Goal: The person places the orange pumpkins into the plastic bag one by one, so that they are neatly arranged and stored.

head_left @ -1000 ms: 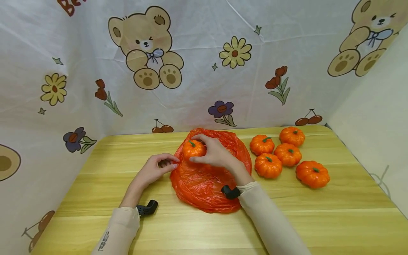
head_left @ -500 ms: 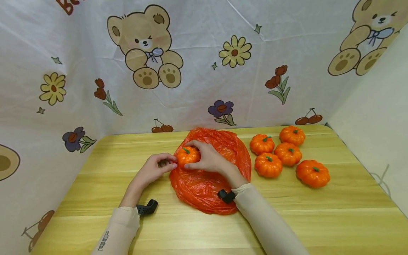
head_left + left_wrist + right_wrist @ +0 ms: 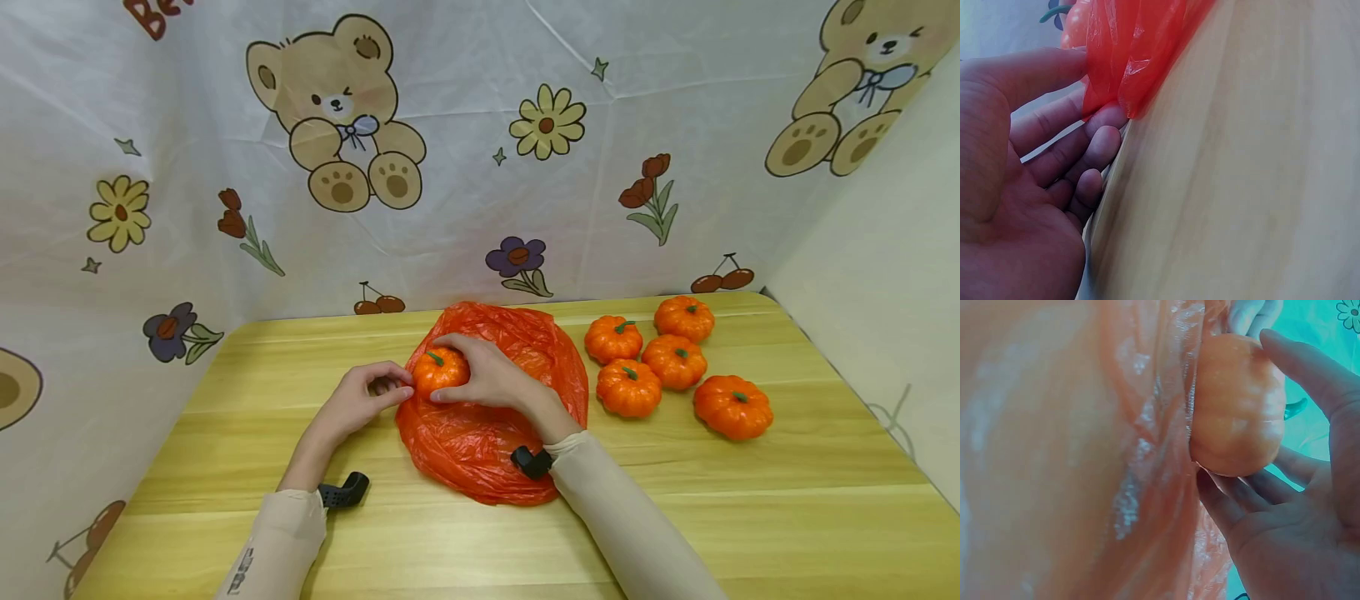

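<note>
In the head view, a red plastic bag (image 3: 480, 458) lies spread on the wooden table. My right hand (image 3: 495, 379) grips a small orange pumpkin (image 3: 433, 377) with a green stem, thumb on the near side and fingers round the far side. The pumpkin sits on the bag's left part. Beside it, my left hand (image 3: 366, 398) pinches the bag's left edge; the left wrist view has the thin red plastic (image 3: 1141, 56) between thumb and fingertips. From the right wrist, the held pumpkin (image 3: 1238, 406) rests against crinkled plastic.
Several more orange pumpkins (image 3: 630, 388) stand in a group on the table (image 3: 750, 517) right of the bag; the nearest pumpkin (image 3: 732, 407) sits slightly apart. A white cloth (image 3: 457, 217) printed with bears and flowers hangs behind the table's back edge.
My right hand has carried the pumpkin left and a little toward me, close to the left hand, and over the last half second hardly moves. The left hand keeps its place at the bag's edge.
</note>
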{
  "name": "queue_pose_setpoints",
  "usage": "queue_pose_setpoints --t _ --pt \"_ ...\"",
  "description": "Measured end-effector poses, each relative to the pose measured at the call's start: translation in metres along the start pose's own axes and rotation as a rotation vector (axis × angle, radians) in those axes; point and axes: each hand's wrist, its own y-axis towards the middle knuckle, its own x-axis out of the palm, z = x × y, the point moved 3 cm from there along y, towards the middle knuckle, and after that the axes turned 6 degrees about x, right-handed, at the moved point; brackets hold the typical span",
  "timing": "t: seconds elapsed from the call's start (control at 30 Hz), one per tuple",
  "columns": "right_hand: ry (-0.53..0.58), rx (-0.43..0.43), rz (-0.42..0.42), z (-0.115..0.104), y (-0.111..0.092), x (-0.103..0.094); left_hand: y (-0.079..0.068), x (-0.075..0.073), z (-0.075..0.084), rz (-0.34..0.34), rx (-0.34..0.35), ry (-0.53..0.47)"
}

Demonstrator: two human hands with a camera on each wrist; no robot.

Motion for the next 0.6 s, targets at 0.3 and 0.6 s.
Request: queue_pose_setpoints --t 0.3,0.6 --pt "0.018 0.007 -0.007 -0.007 -0.004 -0.008 -0.001 -0.001 -0.001 -0.003 0.005 0.007" --pt "0.093 0.005 0.016 -0.008 -0.019 -0.034 -0.002 -0.001 -0.002 0.01 0.007 -0.007"
